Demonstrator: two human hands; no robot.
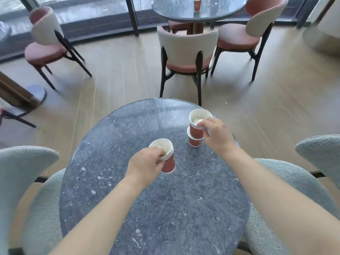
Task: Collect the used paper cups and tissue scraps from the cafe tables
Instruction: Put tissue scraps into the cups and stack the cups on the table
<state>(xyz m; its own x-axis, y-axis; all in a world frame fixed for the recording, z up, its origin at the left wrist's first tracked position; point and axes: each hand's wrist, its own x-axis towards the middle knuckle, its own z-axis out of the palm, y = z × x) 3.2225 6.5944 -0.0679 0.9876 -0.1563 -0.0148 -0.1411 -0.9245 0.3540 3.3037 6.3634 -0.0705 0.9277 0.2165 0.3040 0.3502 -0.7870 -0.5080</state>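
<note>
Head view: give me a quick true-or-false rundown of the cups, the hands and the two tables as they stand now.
1. The left hand grips the left stack of red cups at its rim. True.
2. The right stack, held by the right hand, is empty inside. False: white tissue lies in its top cup.
3. A lone cup stands on the near table just below the right stack. True.
4. The far table holds no cups. False: one red far cup stands on it.
</note>
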